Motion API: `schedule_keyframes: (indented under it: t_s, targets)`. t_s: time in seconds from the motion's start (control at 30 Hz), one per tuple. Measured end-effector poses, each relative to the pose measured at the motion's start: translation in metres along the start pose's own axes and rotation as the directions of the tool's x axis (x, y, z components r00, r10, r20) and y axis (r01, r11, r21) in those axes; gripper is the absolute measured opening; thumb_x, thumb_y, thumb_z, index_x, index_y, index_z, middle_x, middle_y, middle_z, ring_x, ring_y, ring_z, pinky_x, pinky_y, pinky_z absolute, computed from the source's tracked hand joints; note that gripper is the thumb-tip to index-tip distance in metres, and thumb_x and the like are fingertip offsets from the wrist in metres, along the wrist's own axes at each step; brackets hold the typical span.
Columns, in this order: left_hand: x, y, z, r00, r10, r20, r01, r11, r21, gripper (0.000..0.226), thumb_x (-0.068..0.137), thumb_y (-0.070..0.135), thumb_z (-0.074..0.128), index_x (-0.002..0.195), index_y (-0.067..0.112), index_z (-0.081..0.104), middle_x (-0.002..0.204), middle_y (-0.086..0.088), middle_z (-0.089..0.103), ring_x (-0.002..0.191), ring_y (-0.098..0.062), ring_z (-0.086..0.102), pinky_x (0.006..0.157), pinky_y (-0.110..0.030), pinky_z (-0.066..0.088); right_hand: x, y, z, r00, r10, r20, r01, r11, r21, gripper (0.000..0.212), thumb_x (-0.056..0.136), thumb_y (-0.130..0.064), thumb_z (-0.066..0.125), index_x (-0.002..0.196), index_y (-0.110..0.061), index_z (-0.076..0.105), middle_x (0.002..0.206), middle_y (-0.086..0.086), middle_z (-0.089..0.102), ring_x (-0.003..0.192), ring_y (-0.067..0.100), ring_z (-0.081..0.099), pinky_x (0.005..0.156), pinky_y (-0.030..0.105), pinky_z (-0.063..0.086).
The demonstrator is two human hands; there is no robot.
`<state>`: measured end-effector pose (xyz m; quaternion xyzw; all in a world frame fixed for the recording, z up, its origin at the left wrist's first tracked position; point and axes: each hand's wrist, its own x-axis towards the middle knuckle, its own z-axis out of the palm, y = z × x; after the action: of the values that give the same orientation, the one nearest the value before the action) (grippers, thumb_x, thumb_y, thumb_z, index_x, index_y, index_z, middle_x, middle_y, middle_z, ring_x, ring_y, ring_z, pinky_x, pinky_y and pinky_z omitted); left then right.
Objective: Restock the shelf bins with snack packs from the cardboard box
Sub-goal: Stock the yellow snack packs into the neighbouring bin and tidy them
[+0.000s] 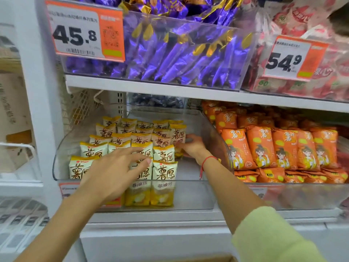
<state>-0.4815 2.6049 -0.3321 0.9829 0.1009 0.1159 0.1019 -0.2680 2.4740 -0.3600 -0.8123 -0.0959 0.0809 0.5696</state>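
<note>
Reaching into the clear bin [188,193], the left hand [115,167] rests spread, fingers straight, on yellow snack packs [164,178]; at two o'clock, the right hand [190,146] grips one upright pack [177,136].

Bin [198,193]: clear, smooth plastic. Yellow packs [164,178]: glossy film. Purple packs [170,53]: shiny foil. My sleeve [273,237]: soft green knit. Shelf [151,87]: matt white metal.

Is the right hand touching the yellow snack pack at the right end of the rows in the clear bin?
Touching. In the head view the right hand has its fingers against the side of the yellow snack pack, with no gap showing, inside the clear bin.
</note>
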Motion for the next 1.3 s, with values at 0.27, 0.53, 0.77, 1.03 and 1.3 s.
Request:
schedule_keyframes:
  t_s: [0.27, 0.53, 0.77, 1.03, 1.3]
  targets:
    - [0.002, 0.000, 0.003, 1.000, 0.007, -0.029, -0.007, 1.000, -0.001, 0.056, 0.088, 0.068, 0.016, 0.127, 0.050, 0.052, 0.146, 0.028, 0.034, 0.134, -0.004, 0.035, 0.090, -0.035, 0.047, -0.005, 0.002, 0.001, 0.997, -0.044, 0.058, 0.049, 0.996, -0.075, 0.049, 0.085, -0.018, 0.070, 0.126, -0.003, 0.047, 0.125, 0.016, 0.061, 0.111, 0.032, 0.061, 0.095, 0.044, 0.050]
    - [0.002, 0.001, 0.002, 1.000, 0.005, -0.020, -0.005, 1.000, -0.005, 0.053, 0.091, 0.066, 0.018, 0.129, 0.048, 0.051, 0.147, 0.026, 0.034, 0.134, -0.005, 0.035, 0.093, -0.035, 0.043, -0.015, -0.007, -0.006, 0.993, 0.023, 0.119, 0.000, 0.982, -0.188, 0.060, 0.083, -0.027, 0.073, 0.131, -0.005, 0.044, 0.133, 0.009, 0.056, 0.122, 0.026, 0.053, 0.102, 0.035, 0.044]
    - [-0.001, 0.002, 0.002, 1.000, 0.006, -0.012, -0.006, 1.000, 0.004, 0.050, 0.094, 0.063, 0.020, 0.130, 0.047, 0.051, 0.150, 0.024, 0.033, 0.135, -0.008, 0.037, 0.096, -0.036, 0.042, -0.019, -0.009, -0.015, 0.999, -0.022, 0.037, 0.032, 0.953, -0.302, 0.026, 0.093, -0.026, 0.059, 0.110, -0.007, 0.062, 0.120, 0.017, 0.063, 0.099, 0.026, 0.059, 0.091, 0.037, 0.048]
    - [0.001, 0.001, 0.002, 0.998, -0.003, -0.069, 0.002, 1.000, -0.010, 0.048, 0.094, 0.063, 0.025, 0.125, 0.045, 0.056, 0.145, 0.026, 0.039, 0.129, -0.006, 0.042, 0.085, -0.030, 0.043, -0.007, 0.003, -0.006, 1.000, -0.029, -0.012, 0.023, 0.936, -0.350, 0.044, 0.095, -0.044, 0.051, 0.063, -0.016, 0.040, 0.065, 0.007, 0.053, 0.079, 0.026, 0.056, 0.074, 0.031, 0.047]
    - [0.005, -0.005, 0.009, 0.993, 0.014, -0.119, -0.015, 1.000, -0.007, 0.047, 0.094, 0.063, 0.026, 0.123, 0.044, 0.058, 0.144, 0.023, 0.042, 0.128, -0.008, 0.045, 0.082, -0.031, 0.049, -0.047, -0.027, -0.023, 0.997, -0.063, 0.037, 0.072, 0.921, -0.382, 0.065, 0.091, -0.041, 0.060, 0.136, 0.002, 0.040, 0.139, 0.017, 0.047, 0.127, 0.031, 0.047, 0.100, 0.035, 0.041]
